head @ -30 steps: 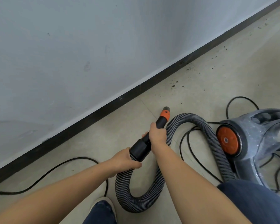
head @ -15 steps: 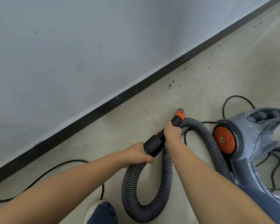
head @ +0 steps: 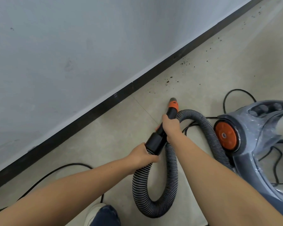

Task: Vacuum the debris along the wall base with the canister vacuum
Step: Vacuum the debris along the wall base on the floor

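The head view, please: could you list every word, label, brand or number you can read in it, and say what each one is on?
None can be read.
Canister vacuum: no brand or label legible on its grey body or orange wheel hub.
Nozzle: orange collar, no print visible.
Baseboard: a few faint pale marks near a joint, too small to read as text.
Wall: only smudges.

Ahead of my nozzle (head: 173,104) the floor (head: 227,66) lies open up to the debris (head: 168,81) by the baseboard (head: 153,71). Rightward, the hose loop (head: 201,123), cord (head: 235,92) and canister (head: 258,132) crowd my right hand (head: 171,126).
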`<state>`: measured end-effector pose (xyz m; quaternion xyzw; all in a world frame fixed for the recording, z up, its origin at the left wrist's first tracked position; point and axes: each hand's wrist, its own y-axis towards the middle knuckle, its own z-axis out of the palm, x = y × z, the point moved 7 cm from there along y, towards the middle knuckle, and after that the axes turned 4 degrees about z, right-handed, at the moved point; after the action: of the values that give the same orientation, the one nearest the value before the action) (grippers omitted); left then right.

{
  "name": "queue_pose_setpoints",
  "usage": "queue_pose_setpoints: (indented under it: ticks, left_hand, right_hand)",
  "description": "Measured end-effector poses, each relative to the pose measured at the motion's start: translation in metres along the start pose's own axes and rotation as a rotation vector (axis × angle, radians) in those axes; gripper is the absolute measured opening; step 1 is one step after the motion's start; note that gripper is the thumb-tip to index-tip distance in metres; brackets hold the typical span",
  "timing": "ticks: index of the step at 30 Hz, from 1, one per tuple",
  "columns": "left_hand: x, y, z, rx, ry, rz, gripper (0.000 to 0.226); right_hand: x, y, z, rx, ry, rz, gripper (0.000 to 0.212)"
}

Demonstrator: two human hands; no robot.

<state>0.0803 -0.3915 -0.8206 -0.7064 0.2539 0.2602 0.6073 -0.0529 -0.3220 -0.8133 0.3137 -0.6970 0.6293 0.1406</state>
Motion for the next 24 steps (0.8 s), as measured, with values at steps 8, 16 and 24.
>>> queue_pose_setpoints:
  ticks: [8, 16, 24]
  left_hand:
    - [0.013, -0.009, -0.015, -0.120, -0.085, 0.010, 0.039]
    - [0.015, -0.002, -0.046, -0.205, -0.104, -0.001, 0.043]
    - [-0.012, 0.019, -0.035, -0.007, 0.052, -0.007, 0.042]
  right_hand:
    - [0.002, -0.003, 0.040, 0.141, -0.070, 0.012, 0.019]
    - [0.014, 0.001, 0.080, 0.216, -0.099, -0.015, 0.032]
    - [0.018, 0.018, 0.030, 0.033, 0.042, 0.012, 0.017]
